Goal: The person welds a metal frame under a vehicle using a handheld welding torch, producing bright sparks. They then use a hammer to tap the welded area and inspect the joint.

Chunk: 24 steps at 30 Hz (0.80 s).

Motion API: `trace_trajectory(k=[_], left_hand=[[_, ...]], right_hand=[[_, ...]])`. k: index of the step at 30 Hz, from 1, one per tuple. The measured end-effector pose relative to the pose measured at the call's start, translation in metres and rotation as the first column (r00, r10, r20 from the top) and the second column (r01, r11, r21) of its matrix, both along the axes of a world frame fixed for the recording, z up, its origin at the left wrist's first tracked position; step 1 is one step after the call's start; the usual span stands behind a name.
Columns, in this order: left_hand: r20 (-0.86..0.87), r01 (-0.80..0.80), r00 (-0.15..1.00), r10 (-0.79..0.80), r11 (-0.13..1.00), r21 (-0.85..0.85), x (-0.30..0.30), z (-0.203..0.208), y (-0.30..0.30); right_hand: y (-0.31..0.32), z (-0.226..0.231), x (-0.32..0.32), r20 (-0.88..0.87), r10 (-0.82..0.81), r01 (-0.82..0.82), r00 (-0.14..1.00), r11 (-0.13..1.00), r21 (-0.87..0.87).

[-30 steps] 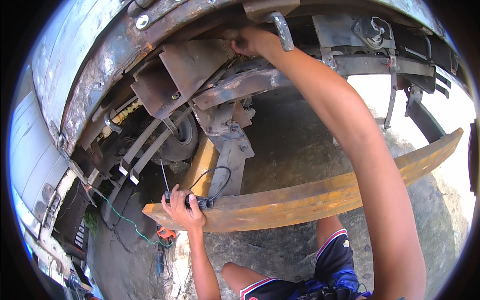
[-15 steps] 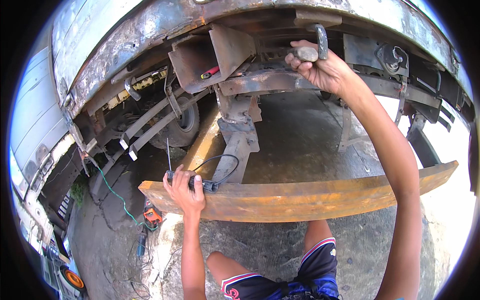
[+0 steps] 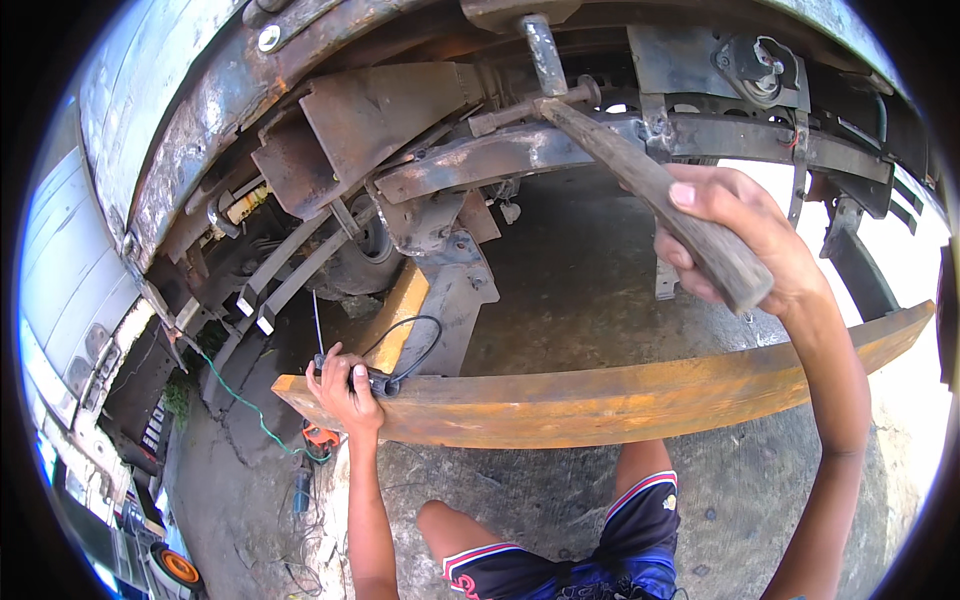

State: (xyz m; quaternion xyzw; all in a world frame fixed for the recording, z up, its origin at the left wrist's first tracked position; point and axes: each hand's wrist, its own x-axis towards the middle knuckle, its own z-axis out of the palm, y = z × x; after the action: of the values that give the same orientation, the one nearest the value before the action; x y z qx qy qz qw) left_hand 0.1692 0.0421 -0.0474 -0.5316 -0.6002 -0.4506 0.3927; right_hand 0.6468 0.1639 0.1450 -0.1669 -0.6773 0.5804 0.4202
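Observation:
My right hand [image 3: 740,225] grips a hammer [image 3: 660,195] by its worn wooden handle. The narrow metal head points away from me, just below a bent steel hook [image 3: 544,55] under the truck body; whether they touch I cannot tell. Near the left end of a rusty steel beam [image 3: 560,412], my left hand [image 3: 345,398] is closed around a black welding electrode holder [image 3: 380,382]. A thin electrode [image 3: 318,320] sticks up from the holder, and a black cable [image 3: 438,340] loops beside it. That hand rests against the beam's top edge.
A slanting steel bracket [image 3: 455,290] stands behind the beam, beside a yellow bar [image 3: 402,310]. Open box-shaped steel [image 3: 300,165] hangs at the upper left. An orange power tool [image 3: 320,437] and a green cord [image 3: 240,400] lie on the concrete at left.
My right hand has come down and nearer, turning so the hammer's handle and head show. The left hand keeps hold of the electrode holder at the beam. The view has shifted slightly.

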Motion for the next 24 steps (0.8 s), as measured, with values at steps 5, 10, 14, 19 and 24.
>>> trace_trajectory(k=[5, 10, 14, 19, 24], left_hand=[[0.025, 0.025, 0.999, -0.024, 0.999, -0.044, 0.002, -0.006, 0.016], [0.028, -0.025, 0.999, 0.026, 0.999, -0.031, -0.005, -0.005, 0.003], [0.038, -0.017, 0.999, 0.018, 0.999, -0.037, -0.001, -0.003, 0.012], [0.025, -0.033, 0.999, 0.034, 0.999, -0.036, -0.004, -0.005, 0.012], [0.015, -0.061, 0.998, 0.062, 0.995, -0.074, -0.006, -0.006, 0.002]], right_hand=[[-0.014, -0.042, 0.071, 0.027, 0.051, -0.052, 0.998, 0.998, 0.024], [-0.027, -0.102, 0.135, 0.184, 0.171, -0.171, 0.968, 0.985, -0.016], [-0.025, -0.139, 0.178, 0.354, 0.134, -0.157, 0.926, 0.987, 0.039], [-0.005, -0.144, 0.193, 0.434, -0.071, -0.098, 0.898, 0.93, 0.355], [-0.002, -0.135, 0.198, 0.492, 0.036, -0.16, 0.87, 0.964, 0.211]])
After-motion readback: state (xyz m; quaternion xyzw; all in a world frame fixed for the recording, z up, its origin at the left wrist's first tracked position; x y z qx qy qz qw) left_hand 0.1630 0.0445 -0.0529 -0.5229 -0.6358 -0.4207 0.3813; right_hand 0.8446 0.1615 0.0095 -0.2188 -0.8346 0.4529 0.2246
